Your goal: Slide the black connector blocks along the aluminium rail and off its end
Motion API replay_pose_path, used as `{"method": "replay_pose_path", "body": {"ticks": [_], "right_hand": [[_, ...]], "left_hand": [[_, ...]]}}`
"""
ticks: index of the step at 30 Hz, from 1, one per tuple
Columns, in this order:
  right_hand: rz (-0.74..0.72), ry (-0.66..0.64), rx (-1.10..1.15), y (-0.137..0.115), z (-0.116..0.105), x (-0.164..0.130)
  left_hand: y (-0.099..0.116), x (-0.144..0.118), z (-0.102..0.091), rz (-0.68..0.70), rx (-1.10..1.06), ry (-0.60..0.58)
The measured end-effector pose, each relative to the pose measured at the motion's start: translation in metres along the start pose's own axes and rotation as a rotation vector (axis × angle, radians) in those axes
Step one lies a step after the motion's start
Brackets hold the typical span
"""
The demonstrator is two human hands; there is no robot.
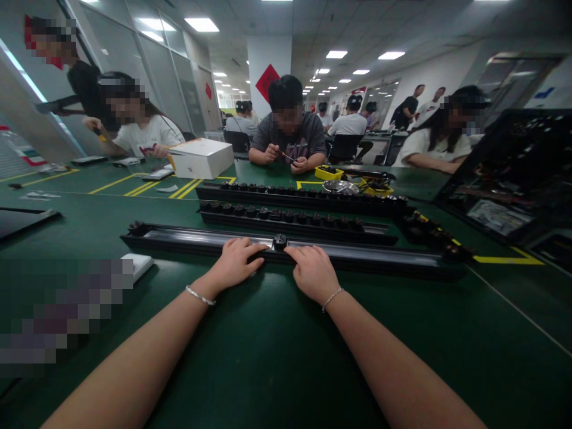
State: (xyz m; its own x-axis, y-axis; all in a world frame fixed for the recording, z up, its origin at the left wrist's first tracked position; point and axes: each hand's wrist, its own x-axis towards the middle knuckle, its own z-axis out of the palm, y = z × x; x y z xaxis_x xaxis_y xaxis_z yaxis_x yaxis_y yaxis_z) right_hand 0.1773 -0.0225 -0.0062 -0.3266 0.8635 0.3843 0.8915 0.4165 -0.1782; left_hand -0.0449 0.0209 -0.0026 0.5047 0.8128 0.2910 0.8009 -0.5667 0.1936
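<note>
A long black channel-shaped rail (379, 252) lies across the table in front of me. In its middle sits a small black round-topped module (280, 240), which looks like a power socket insert. My left hand (235, 262) rests on the rail just left of this module, its fingers stretched out and thumb apart. On the other side, my right hand (314, 271) reaches its index finger to the rail's near edge, at or right beside the module's right side; the other fingers bend loosely. Another black module (136, 227) stands at the rail's left end.
Behind lie two more black rails, a nearer one (277, 219) and a farther one (304, 196), lined with similar modules. A white box (201, 158), yellow trays (328, 173) and a metal dish (340, 187) stand beyond. A large dark open case (509, 179) is at right. A co-worker (288, 134) sits opposite.
</note>
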Motion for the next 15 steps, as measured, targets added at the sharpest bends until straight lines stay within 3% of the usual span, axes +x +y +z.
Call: {"method": "replay_pose_path", "body": {"ticks": [15], "right_hand": [[0.015, 0.017, -0.033, 0.0025, -0.0025, -0.0023]], "left_hand": [[0.0008, 0.0, -0.0006, -0.007, -0.016, 0.0]]}}
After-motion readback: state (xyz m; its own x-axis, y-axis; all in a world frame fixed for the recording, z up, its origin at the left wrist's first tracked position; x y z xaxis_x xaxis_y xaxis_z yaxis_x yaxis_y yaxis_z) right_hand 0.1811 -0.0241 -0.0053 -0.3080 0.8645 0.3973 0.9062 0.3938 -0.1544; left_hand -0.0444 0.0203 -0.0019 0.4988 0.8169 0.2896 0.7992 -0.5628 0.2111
